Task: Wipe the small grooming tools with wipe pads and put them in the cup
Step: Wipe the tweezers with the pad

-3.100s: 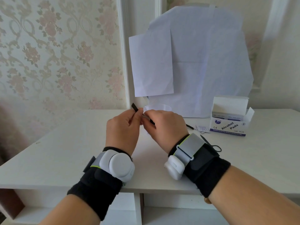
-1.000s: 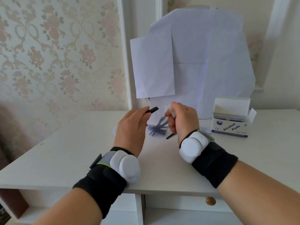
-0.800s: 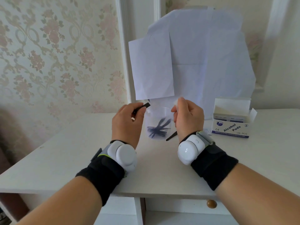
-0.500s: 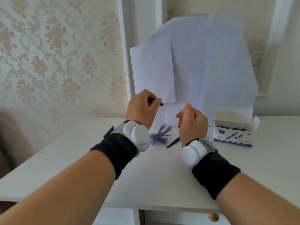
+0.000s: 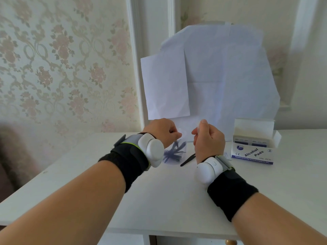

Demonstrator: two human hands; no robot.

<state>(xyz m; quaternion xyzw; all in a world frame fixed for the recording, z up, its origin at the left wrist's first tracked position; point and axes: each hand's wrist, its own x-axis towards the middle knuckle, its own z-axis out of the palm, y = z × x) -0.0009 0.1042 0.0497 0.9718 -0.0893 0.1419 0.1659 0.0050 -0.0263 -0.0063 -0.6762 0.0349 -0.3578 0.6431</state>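
A clear plastic cup [image 5: 183, 138] stands on the white table [image 5: 168, 191] and holds several dark grooming tools [image 5: 174, 152]. My left hand [image 5: 161, 131] hovers over the cup's rim with its fingers curled. Only a dark sliver of the black tool it pinches shows between them. To the right of the cup, my right hand [image 5: 208, 138] pinches a white wipe pad [image 5: 199, 127] between thumb and fingers. Another black tool [image 5: 187, 160] lies flat on the table between the cup and my right wrist.
An opened box of alcohol pads [image 5: 253, 149] sits at the right, with a torn wrapper [image 5: 226, 154] beside it. White paper sheets [image 5: 212, 76] lean against the wall behind the cup. The table's front edge runs below my forearms.
My left hand carried the wiped black tool up and to the right, then lowered it onto the cup's mouth. My right hand kept the pad and stayed beside the cup.
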